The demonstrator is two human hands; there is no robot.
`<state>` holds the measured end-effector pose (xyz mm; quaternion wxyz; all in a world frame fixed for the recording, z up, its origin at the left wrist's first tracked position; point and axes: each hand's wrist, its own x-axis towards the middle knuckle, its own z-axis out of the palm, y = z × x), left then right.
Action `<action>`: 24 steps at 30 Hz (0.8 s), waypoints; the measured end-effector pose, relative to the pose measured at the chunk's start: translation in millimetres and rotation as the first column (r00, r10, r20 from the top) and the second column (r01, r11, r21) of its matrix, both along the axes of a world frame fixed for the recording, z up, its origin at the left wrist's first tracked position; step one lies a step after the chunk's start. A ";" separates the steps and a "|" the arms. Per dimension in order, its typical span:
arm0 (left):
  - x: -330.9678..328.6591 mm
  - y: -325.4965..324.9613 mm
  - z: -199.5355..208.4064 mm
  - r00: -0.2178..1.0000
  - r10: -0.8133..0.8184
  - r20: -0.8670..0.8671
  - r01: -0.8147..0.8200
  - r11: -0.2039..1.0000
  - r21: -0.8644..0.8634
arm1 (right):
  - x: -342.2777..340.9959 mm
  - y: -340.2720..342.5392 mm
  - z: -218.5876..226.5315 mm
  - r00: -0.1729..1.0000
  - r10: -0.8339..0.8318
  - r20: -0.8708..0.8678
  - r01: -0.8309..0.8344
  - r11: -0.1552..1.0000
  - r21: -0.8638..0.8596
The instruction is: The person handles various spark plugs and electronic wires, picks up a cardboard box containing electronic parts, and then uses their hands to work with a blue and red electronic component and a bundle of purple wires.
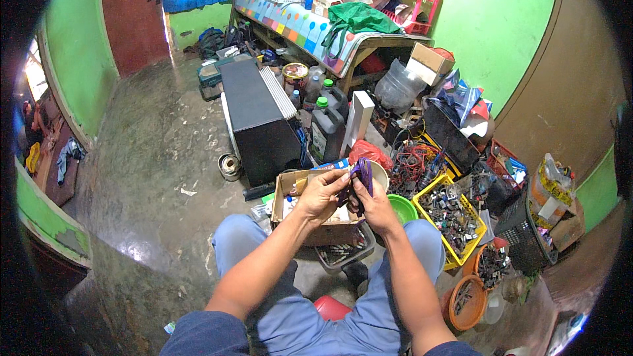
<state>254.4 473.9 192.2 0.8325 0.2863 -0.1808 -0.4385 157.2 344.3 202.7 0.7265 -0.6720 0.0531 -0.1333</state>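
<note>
Both of my hands are raised over an open cardboard box [336, 234] between my knees. My right hand [377, 207] is closed around a purple looped thing [363, 172], perhaps a strap or a handle; its kind is not clear. Part of it is hidden behind my fingers. Just to its left, my left hand [320, 196] pinches something small and pale at its fingertips, too small to name. Inside the box lie white and mixed small items. A grey tray [359, 250] with small pieces sits under the box's near edge.
Left of the box stands a black cabinet [264, 138]. Behind are dark jerrycans [326, 133]. On the right are a green basin [402, 209], a yellow crate [484, 227] of small parts, tangled wires [415, 164] and an orange bowl [484, 306]. A cluttered bench [297, 26] lines the back.
</note>
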 end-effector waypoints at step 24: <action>-5.8 -7.6 1.6 0.994 0.054 0.095 -0.066 0.990 0.122 | -8.4 -4.4 4.5 0.990 -0.125 -0.066 0.115 0.984 -0.139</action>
